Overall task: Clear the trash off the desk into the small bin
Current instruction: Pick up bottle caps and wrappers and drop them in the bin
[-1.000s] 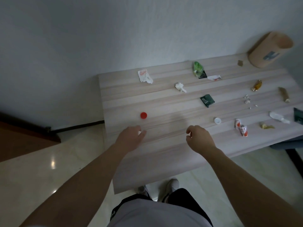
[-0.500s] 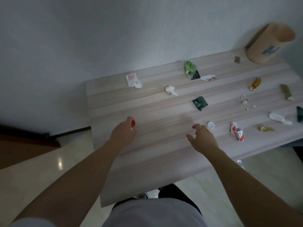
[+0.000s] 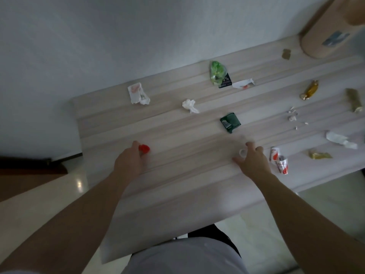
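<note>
We read only a "%" on the black packet [image 3: 225, 82]; the bin's [image 3: 327, 34] blue mark is illegible. Since the previous frame, our left hand [image 3: 129, 163] has pinched the red cap [image 3: 144, 148] on the desk [image 3: 177, 194], and our right hand [image 3: 251, 162] has reached the white cap [image 3: 242, 152], fingers spread around it.

Left hand [image 3: 129, 162] advanced over counter [image 3: 177, 194], fingers [image 3: 136, 144] now pinching red cap [image 3: 144, 148], earlier lying free. Right hand [image 3: 251, 163] moved right to white cap [image 3: 242, 152], fingers now closing around it.

Dim room: plain wall [image 3: 98, 46], glossy, perhaps tiled floor [image 3: 39, 204].
</note>
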### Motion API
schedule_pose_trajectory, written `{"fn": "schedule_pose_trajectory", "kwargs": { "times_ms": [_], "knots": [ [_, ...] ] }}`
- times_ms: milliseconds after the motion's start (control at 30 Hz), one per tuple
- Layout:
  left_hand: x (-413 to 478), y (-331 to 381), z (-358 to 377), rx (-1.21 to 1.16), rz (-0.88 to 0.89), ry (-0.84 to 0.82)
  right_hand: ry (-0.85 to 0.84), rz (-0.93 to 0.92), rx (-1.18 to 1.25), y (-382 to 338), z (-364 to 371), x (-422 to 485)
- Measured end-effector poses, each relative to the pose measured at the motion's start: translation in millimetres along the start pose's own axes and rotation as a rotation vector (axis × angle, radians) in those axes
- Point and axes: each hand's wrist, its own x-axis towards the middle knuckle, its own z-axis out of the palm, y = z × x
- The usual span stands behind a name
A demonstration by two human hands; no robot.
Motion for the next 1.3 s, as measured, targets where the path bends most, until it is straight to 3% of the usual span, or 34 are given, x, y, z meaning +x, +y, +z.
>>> {"fn": "schedule_pose_trajectory", "kwargs": {
  "times_ms": [500, 800, 1100, 1300],
  "knots": [
    [10, 27, 0, -0.014, 0.146, 0.024, -0.029, -0.118, -0.026, -5, -3, 22],
    [14, 46, -13, -0.013, 0.052, -0.019, -0.025, -0.127, -0.014, -22, -22, 22],
    [28, 69, -29, -0.043, 0.122, 0.057, 0.082, -0.141, 0.008, -39, -34, 36],
    [42, 93, -34, -0.144, 0.151, -0.017, 0.075, -0.226, 0.049, -40, -34, 55]
  ]
}}
